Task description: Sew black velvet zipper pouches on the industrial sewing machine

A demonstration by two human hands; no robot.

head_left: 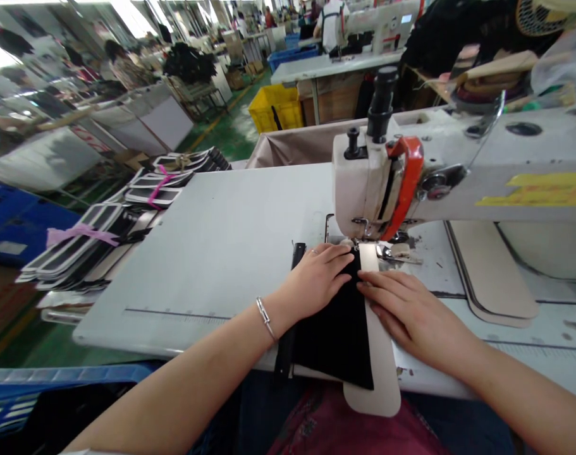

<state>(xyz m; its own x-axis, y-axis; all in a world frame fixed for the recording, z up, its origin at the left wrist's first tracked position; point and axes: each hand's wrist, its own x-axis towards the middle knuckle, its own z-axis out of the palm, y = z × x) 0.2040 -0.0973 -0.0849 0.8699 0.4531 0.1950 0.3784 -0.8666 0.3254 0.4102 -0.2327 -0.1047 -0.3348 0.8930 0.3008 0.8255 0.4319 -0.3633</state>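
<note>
A black fabric piece (pixel 335 335) lies over a cream rounded panel (pixel 382 360), and both run up to the presser foot of the sewing machine (pixel 363 183). My left hand (pixel 318 278) rests flat on the black fabric just left of the needle area, fingers stretched forward. On the cream panel and the fabric's right edge lies my right hand (pixel 406 306), its fingers extended and pointing left. A dark folded strip (pixel 285 347) shows along the fabric's left edge, partly under my left wrist. The lower ends of fabric and panel hang over the table's front edge.
Tied bundles of black-and-white panels (pixel 88 243) sit along the left edge of the white table (pixel 221 221). Cream panels (pixel 491 272) lie under the machine arm. A blue basket (pixel 64 379) stands at the lower left, a yellow crate (pixel 275 107) beyond. People work farther back.
</note>
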